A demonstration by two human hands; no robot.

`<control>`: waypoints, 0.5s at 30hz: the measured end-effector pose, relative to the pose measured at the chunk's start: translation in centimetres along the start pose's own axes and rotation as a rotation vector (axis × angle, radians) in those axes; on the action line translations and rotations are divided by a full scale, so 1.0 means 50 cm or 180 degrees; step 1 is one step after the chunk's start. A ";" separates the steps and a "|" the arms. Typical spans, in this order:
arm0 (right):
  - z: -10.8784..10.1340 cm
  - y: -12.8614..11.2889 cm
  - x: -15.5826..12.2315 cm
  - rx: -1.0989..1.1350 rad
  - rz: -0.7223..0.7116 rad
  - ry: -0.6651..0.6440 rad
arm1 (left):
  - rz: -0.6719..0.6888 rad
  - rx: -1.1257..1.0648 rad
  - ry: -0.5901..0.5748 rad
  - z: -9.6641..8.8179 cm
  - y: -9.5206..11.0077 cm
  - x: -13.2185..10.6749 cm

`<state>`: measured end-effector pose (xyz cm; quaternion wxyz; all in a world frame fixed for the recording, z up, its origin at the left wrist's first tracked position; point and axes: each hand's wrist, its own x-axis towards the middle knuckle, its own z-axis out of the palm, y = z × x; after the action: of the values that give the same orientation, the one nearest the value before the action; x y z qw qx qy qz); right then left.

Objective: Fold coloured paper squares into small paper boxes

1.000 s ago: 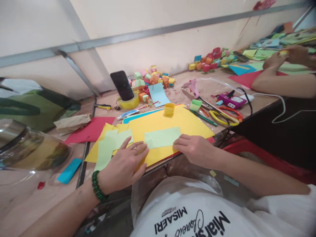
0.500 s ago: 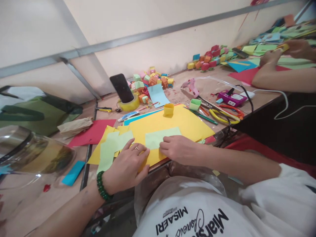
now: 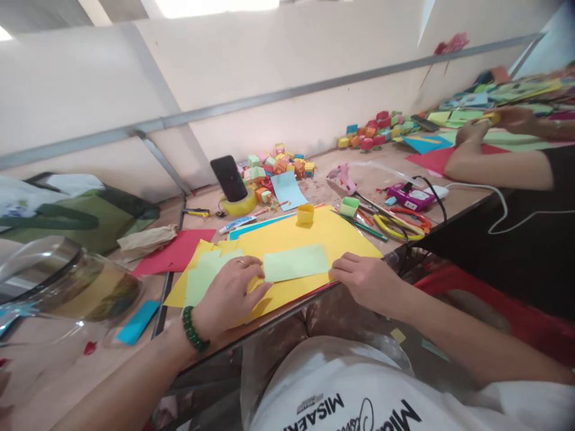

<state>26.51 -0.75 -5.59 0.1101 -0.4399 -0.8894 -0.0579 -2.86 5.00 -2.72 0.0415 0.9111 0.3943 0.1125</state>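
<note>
A light green paper strip (image 3: 296, 263) lies on a large yellow sheet (image 3: 332, 230) at the table's near edge. My left hand (image 3: 227, 293), with a ring and a green bead bracelet, has its fingers curled at the strip's left end. My right hand (image 3: 366, 280) presses closed fingertips on the strip's right end. More light green slips (image 3: 202, 276) lie under and left of my left hand.
Behind the sheet stand a small yellow paper box (image 3: 305, 214) and a green one (image 3: 349, 206). A phone (image 3: 229, 178) leans in a tape roll (image 3: 239, 207). Paper cubes (image 3: 274, 164), a glue gun (image 3: 341, 176) and scissors (image 3: 404, 224) lie beyond. A glass jar (image 3: 63, 281) stands left; another person's arm (image 3: 489, 167) rests right.
My right hand slid left along the strip, then back to its right end. My left hand curled its fingers more at the left end. The view tilted up a little.
</note>
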 end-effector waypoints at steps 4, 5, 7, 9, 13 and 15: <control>-0.023 -0.024 0.036 -0.0039 0.0276 -0.0016 | -0.0218 -0.0016 -0.0071 0.017 -0.010 0.052; -0.027 -0.029 0.049 -0.0003 0.0283 0.0098 | -0.0277 -0.0028 -0.0105 0.019 -0.006 0.060; -0.029 -0.034 0.075 0.0097 0.0262 0.0436 | -0.0375 -0.0164 -0.0147 0.021 0.004 0.067; -0.024 -0.031 0.101 0.0171 0.0234 0.0705 | -0.0434 -0.0377 -0.0044 0.024 0.014 0.064; -0.009 -0.011 0.147 0.0157 0.0066 0.0782 | -0.0339 -0.0667 0.0564 0.026 0.027 0.045; -0.010 -0.006 0.161 0.0156 -0.0139 0.0936 | -0.0188 -0.0608 0.0780 0.022 0.034 0.035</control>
<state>21.60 5.14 -3.12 0.2487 -0.4043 -0.8742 -0.1023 -0.21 5.11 -3.20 0.0828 0.8705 0.4105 0.2586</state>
